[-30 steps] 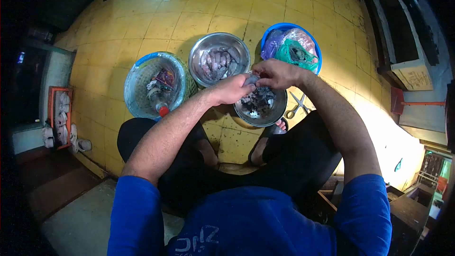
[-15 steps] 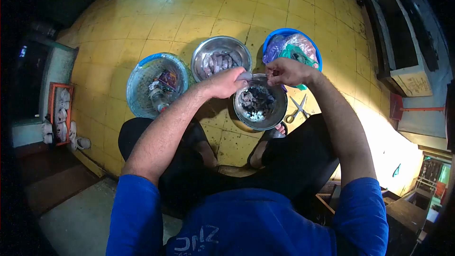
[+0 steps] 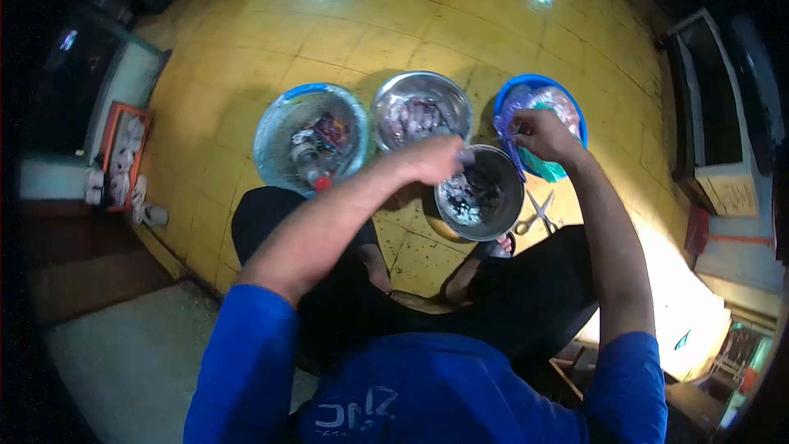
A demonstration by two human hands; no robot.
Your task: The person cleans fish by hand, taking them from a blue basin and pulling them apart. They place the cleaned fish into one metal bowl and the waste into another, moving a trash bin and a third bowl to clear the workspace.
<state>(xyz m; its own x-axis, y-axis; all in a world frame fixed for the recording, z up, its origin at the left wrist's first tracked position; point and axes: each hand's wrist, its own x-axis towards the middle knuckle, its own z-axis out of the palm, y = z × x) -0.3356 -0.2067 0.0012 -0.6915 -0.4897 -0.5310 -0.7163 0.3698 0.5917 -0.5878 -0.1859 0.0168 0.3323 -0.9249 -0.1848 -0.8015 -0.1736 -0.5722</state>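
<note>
My left hand (image 3: pixel 440 159), smeared by motion, is closed round a small greyish squid (image 3: pixel 466 158) at the upper left rim of the dark-lined pot (image 3: pixel 514 218). Wet scraps with black and whitish bits (image 3: pixel 472 197) lie in that pot. My right hand (image 3: pixel 544 135) hovers by the blue basin (image 3: pixel 538 78) with its fingertips pinched; what they hold, if anything, is too small to make out. Behind my left hand, several pale purplish squid (image 3: pixel 415 115) lie in a steel bowl (image 3: pixel 396 84). A purple plastic bag (image 3: pixel 514 107) sits in the blue basin, near my right fingers.
Open scissors (image 3: pixel 538 215) lie on the yellow tiled floor (image 3: pixel 362 41) right of the pot. A lined basket (image 3: pixel 271 136) holds a red-capped plastic bottle (image 3: pixel 311 168) and wrappers. An orange rack (image 3: pixel 123 148) with shoes stands far left. My feet are below the pot.
The view has shifted, so everything sits further right and lower. My right hand has drawn away from the pot towards the blue basin. My left hand still has the squid.
</note>
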